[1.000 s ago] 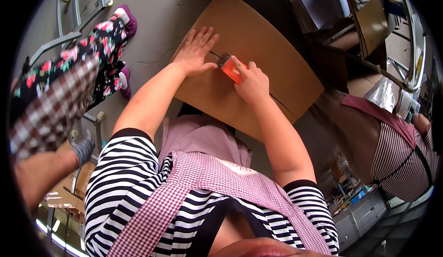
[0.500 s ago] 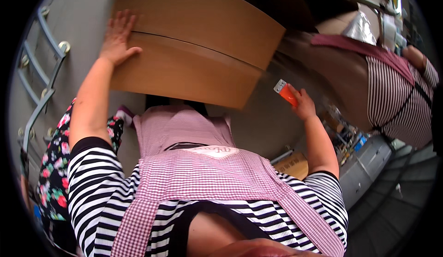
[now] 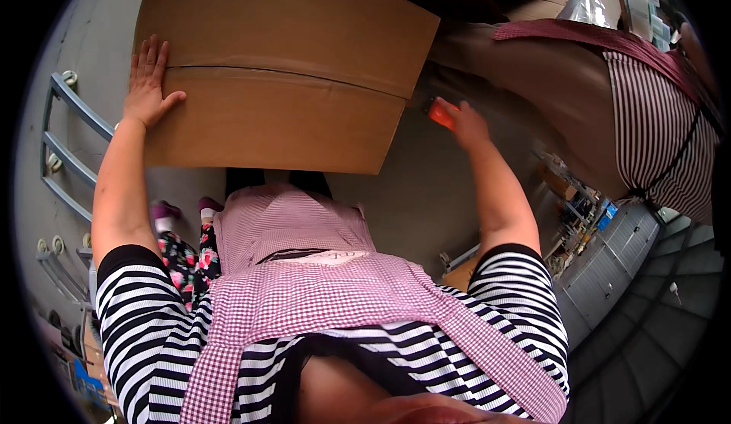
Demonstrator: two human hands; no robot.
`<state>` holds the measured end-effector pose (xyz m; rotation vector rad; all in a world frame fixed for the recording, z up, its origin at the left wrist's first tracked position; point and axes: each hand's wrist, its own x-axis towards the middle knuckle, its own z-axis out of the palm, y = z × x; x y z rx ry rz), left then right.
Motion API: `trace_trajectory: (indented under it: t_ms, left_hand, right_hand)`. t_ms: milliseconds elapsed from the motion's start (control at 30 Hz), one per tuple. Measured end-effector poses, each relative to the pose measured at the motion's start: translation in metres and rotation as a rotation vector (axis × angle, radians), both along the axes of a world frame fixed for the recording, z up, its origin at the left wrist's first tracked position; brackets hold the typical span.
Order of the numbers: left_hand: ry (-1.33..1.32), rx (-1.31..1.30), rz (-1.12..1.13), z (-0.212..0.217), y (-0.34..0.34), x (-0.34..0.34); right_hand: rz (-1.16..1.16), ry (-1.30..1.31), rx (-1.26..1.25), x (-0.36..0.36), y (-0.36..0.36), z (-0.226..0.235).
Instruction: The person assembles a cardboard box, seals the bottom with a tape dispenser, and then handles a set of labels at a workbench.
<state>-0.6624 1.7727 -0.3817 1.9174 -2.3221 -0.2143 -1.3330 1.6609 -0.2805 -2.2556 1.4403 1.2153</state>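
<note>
- Lg brown rectangular cardboard box (image 3: 282, 54): before me.
- Done: top flaps (image 3: 274, 119) down, meeting at ctr seam (image 3: 282, 73). Left: can't tell if seam's taped.
- Hands well apart: my L hand (image 3: 148, 89) flat, fingers spread, on box's L end; my R hand (image 3: 467, 124) gripping small orange-red handheld tool (image 3: 442, 114), clear of R end.

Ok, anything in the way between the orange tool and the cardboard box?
Nothing visible: the right hand holds the orange tool off the right edge of the cardboard box, with a gap between. The left hand rests at the box's left side.
</note>
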Motion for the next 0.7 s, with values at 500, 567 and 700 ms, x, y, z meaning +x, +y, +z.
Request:
trace_trajectory:
  t_ms: [500, 567, 700]
  left_hand:
    - [-0.040, 0.132, 0.039, 0.021, -0.019, 0.003]
    - [-0.053, 0.207, 0.076, 0.037, -0.017, -0.006]
    - [0.030, 0.222, 0.035, 0.074, -0.022, -0.059]
  right_hand:
    - [-0.475, -0.117, -0.142, 0.034, 0.016, 0.016]
    - [-0.450, -0.331, -0.261, 0.044, 0.046, 0.071]
    - [-0.426, -0.932, -0.339, 0.106, 0.076, 0.124]
